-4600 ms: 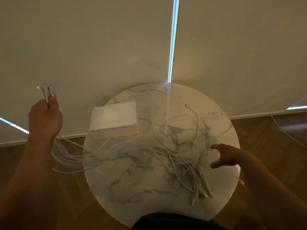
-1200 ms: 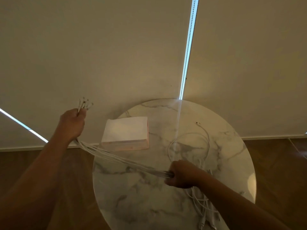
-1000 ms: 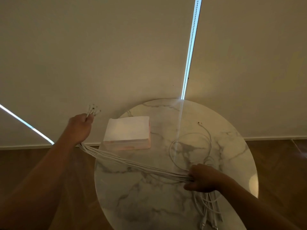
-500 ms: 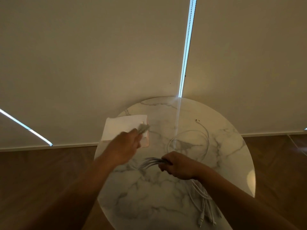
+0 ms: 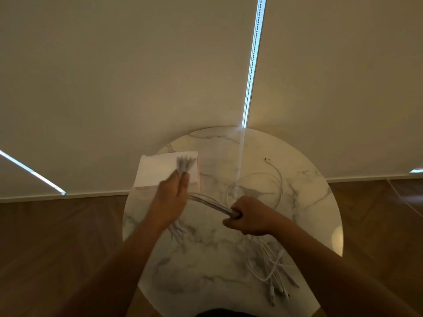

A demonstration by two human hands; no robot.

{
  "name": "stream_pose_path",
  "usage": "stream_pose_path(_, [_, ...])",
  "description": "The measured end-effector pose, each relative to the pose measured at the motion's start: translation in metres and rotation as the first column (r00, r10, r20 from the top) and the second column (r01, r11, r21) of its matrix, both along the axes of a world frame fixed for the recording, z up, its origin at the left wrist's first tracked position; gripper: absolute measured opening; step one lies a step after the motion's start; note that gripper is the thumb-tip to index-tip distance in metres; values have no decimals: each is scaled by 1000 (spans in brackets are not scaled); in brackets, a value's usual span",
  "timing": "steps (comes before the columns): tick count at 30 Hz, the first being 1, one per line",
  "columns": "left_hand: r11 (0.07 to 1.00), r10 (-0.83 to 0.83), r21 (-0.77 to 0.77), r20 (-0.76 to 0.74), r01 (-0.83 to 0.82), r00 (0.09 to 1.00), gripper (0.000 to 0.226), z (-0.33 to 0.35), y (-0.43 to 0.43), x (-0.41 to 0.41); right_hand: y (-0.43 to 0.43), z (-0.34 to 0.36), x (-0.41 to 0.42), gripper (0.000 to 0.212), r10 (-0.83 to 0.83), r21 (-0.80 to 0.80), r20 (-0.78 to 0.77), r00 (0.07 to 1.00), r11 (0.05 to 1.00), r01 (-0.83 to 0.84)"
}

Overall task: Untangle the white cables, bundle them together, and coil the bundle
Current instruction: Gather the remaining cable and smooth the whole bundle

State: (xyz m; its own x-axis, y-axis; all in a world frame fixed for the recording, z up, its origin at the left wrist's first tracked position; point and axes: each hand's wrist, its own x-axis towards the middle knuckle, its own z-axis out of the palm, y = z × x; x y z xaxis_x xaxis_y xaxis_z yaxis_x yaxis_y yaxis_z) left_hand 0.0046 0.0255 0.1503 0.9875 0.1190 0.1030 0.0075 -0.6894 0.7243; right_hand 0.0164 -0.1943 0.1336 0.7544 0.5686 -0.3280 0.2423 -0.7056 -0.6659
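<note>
Round marble table (image 5: 309,202), wooden floor (image 5: 57,236).

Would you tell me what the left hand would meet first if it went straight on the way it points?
Probably the white box, just beyond the left hand and the cable ends it grips, though depth is unclear.

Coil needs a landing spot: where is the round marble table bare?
Bare: the round marble table's front patch between the forearms, and its right rim beyond the loose white cable loop. Crowded: the white rectangular box far-left, the cable plug ends near-right.
</note>
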Motion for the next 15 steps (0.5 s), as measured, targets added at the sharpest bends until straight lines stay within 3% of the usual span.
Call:
stream_pose_path(3, [989, 114, 87, 47, -118, 992, 34, 4, 51, 15, -36, -20, 6, 42, -29, -179, -72, 997, 984, 16])
stream_pose_path(6, [960, 222, 168, 21, -223, 975, 35, 3, 100, 25, -73, -43, 3, 40, -190, -139, -307, 933, 978, 154])
stream_pose_path(11, [940, 96, 340, -163, -35, 982, 32, -23, 104, 24, -94, -53, 2, 48, -118, -29, -709, 695, 990, 139])
stream_pose_path(13, [932, 29, 356, -261, 68, 965, 30, -36, 97, 18, -98, -59, -4, 45, -103, -81, -778, 620, 995, 64])
stream_pose_path(15, [905, -48, 381, -347, 188, 937, 32, -52, 89, 9, -99, -73, -18, 36, -156, -236, -768, 621, 971, -48])
